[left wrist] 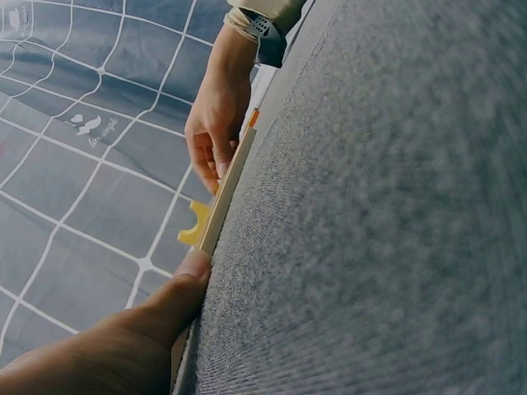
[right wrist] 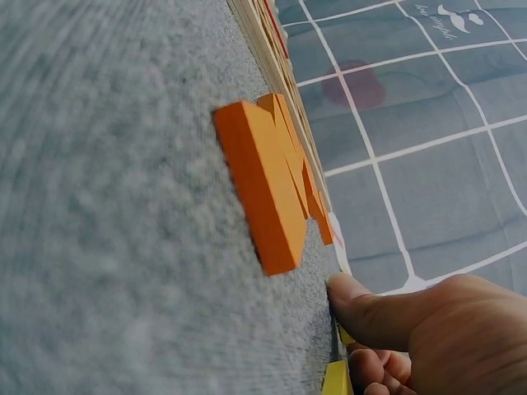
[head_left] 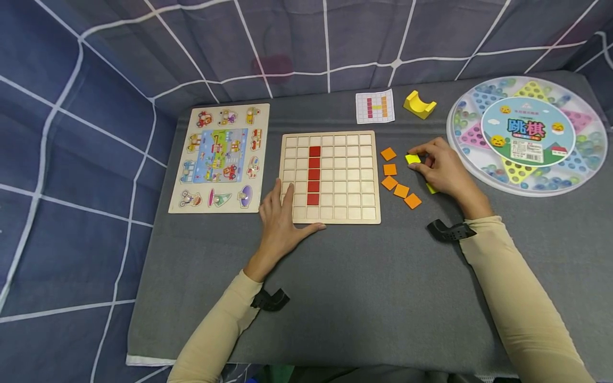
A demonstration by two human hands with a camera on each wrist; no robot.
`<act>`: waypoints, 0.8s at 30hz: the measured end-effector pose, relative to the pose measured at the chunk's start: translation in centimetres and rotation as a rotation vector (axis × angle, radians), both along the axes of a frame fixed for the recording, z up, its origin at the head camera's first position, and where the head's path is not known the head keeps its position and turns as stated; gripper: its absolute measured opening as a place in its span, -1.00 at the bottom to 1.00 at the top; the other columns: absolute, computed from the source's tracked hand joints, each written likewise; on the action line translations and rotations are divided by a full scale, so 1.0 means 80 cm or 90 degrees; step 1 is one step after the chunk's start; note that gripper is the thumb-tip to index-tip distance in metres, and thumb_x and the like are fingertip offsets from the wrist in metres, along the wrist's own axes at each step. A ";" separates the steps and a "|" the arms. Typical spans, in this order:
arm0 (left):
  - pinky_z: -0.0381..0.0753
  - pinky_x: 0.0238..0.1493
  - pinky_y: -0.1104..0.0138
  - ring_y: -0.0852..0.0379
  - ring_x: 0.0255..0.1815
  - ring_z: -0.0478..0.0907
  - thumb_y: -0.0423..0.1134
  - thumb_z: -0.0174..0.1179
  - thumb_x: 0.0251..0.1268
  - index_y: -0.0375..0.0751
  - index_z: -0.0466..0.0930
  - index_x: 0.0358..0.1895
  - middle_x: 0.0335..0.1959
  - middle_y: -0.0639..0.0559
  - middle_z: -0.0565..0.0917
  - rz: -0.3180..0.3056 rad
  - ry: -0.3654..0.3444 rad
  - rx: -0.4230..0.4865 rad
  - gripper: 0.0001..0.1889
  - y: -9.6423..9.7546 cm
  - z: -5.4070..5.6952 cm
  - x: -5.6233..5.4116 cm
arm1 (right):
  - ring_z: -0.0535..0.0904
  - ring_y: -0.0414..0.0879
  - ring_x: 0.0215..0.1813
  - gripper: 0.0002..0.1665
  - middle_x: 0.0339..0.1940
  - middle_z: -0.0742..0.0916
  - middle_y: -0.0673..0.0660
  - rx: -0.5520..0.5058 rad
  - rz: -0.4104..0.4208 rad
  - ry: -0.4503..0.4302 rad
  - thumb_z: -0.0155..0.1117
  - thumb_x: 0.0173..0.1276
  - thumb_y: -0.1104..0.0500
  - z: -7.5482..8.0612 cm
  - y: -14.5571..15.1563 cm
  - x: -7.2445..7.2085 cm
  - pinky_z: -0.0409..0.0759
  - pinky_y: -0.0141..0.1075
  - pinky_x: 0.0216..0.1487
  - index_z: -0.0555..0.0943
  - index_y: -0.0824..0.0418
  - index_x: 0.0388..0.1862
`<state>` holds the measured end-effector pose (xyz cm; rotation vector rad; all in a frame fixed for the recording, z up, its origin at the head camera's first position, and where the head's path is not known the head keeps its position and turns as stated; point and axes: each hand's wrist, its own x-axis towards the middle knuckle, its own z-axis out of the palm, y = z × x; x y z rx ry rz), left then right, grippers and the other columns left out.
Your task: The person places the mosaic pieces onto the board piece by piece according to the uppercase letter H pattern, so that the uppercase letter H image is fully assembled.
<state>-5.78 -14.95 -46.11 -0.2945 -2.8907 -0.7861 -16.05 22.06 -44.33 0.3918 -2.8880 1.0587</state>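
Note:
A wooden grid board [head_left: 349, 175] lies in front of me, with a column of red tiles [head_left: 313, 174] set in its third column. My left hand [head_left: 278, 223] rests at the board's near left corner, fingers spread over the left edge and thumb along the near edge. To the right of the board, my right hand [head_left: 442, 167] pinches a yellow tile [head_left: 412, 159] between thumb and fingertips. Another yellow tile [head_left: 431, 188] lies partly hidden beneath that hand. Between board and right hand are several loose orange tiles [head_left: 401, 190], large in the right wrist view.
Behind the board lie a printed pattern card [head_left: 375, 106] and a yellow curved block [head_left: 419, 105]. A picture puzzle board [head_left: 220, 159] is on the left. At the right, a big round board-game box [head_left: 527, 135] sits close to my right hand.

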 end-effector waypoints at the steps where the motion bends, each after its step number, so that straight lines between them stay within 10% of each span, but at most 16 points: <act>1: -0.03 0.31 -0.22 -0.34 0.44 0.03 0.29 0.53 -0.28 -0.32 0.16 0.49 0.54 -0.39 0.00 0.000 0.000 0.000 0.25 0.000 0.000 0.000 | 0.28 -0.28 -0.42 -0.69 -0.26 0.50 0.20 -0.001 0.000 0.000 0.34 0.33 0.25 0.000 0.000 0.000 0.22 -0.40 -0.36 0.67 0.31 0.03; 24: -0.03 0.31 -0.21 -0.33 0.44 0.04 0.29 0.54 -0.30 -0.32 0.15 0.49 0.54 -0.38 0.00 -0.002 0.001 0.007 0.26 0.001 0.002 0.000 | 0.31 -0.17 -0.40 -0.69 -0.27 0.49 0.21 0.007 0.001 0.004 0.34 0.32 0.25 -0.001 0.000 0.000 0.22 -0.38 -0.35 0.67 0.33 0.02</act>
